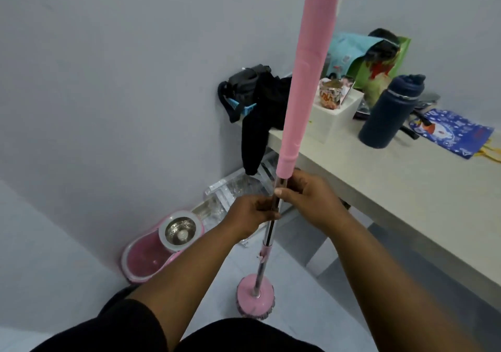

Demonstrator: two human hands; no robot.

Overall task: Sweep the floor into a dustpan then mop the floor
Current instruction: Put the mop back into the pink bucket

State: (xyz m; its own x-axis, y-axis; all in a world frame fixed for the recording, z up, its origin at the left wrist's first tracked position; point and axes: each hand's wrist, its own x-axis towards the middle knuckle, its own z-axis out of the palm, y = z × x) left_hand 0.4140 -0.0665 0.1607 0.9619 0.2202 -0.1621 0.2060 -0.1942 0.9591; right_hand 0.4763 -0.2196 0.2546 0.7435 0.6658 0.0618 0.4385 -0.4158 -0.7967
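- Pale grey wall (pixel 108 80), light tiled floor (pixel 295 246); a room corner seen from above.
- Left hand (pixel 250 213): forearm reaches up from the lower frame, fingers curled round the metal shaft (pixel 267 236) of the mop (pixel 296 102). Firm wrap, back of hand towards the camera.
- Right hand (pixel 309 197): just above the left on the same shaft, thumb and fingers pinching it directly under the pink sleeve (pixel 311 39).
- Mop, count 1: near upright with a slight lean. The sleeve rises above the grip and out of the top edge. Below the grip the shaft runs down to the round pink mop head (pixel 254 297), which sits on the floor.
- Spin bucket (pixel 151 254), count 1: pink, below and left of the grip, against the wall, steel basket showing.
- Clear plastic packaging (pixel 235 189): behind the grip, on the floor. Count unclear.
- Table (pixel 393 189): off-white, right of the grip.
- On the table, beyond and right of the grip: 1 white box (pixel 333 118), 1 dark blue bottle (pixel 390 110), 1 blue printed bag (pixel 455 132), 1 green bag (pixel 379 64).
- Black bag (pixel 249 80) with black cloth (pixel 257 134) hanging over the table end, just above the grip.
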